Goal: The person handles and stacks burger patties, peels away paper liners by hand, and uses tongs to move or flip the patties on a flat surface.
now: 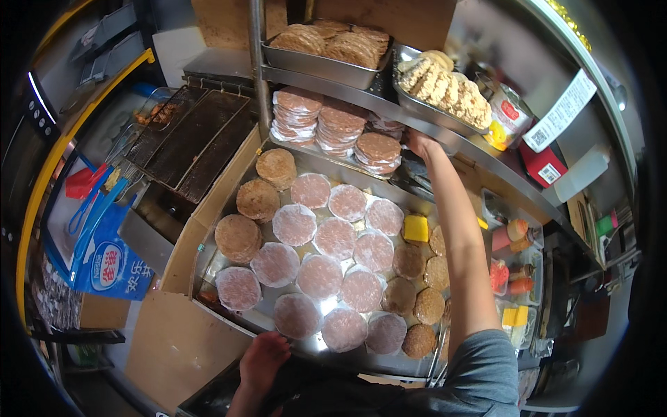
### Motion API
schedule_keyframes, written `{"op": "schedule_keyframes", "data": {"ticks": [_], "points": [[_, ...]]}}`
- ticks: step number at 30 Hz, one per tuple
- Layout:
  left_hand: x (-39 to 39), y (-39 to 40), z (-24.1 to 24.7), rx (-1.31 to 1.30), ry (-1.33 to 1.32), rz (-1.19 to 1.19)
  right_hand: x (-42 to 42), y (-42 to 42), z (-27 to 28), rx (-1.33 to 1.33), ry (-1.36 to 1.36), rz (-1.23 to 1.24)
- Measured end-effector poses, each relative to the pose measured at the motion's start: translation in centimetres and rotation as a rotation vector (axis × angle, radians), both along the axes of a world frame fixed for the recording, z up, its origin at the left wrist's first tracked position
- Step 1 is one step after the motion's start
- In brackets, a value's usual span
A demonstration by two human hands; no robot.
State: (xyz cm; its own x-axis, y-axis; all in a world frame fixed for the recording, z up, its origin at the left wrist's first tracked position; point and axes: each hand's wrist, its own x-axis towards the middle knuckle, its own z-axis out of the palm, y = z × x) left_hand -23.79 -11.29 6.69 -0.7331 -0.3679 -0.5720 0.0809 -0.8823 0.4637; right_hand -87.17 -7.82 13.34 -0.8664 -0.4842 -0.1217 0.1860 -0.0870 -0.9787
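Note:
My right arm stretches over the flat metal griddle point(320, 343). My right hand point(418, 143) reaches under the steel shelf, beside stacked raw patties point(379, 151) with paper between them. Its fingers are hidden by the shelf. My left hand point(264, 357) is low at the griddle's front edge, fingers curled, close to a paper-covered patty point(297, 316). Whether it grips anything is unclear. Several paper-covered round patties point(335, 238) lie in rows across the griddle. Browned patties stand in stacks point(238, 238) on the left. Single browned patties point(398, 296) lie at the right, near a yellow square slice point(415, 228).
The steel shelf point(333, 86) carries a pan of browned patties point(338, 47), a tray of breaded pieces point(443, 91) and a can point(508, 117). Wire racks point(193, 140) and blue-handled utensils point(99, 216) are left. Sauce bottles point(513, 232) stand right; metal tongs point(439, 354) lie near my right arm.

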Motion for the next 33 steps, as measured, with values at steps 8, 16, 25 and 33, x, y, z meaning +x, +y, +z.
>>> {"op": "schedule_keyframes", "data": {"ticks": [8,16,25,33], "points": [[-4.2,1.6,-0.7,-0.529,-0.036,-0.428,19.0,16.2,-0.8,0.325,0.088,0.144],[-7.8,7.4,-0.4,-1.808,0.211,-0.793,41.6,32.9,-1.7,0.478,0.037,0.175],[-12.5,11.0,-3.1,-2.315,0.593,-0.886,51.2,34.8,-4.1,0.521,0.381,0.176],[-18.0,11.3,-2.4,-1.784,0.264,-1.073,51.0,29.1,-7.1,0.671,0.946,0.309]]}}
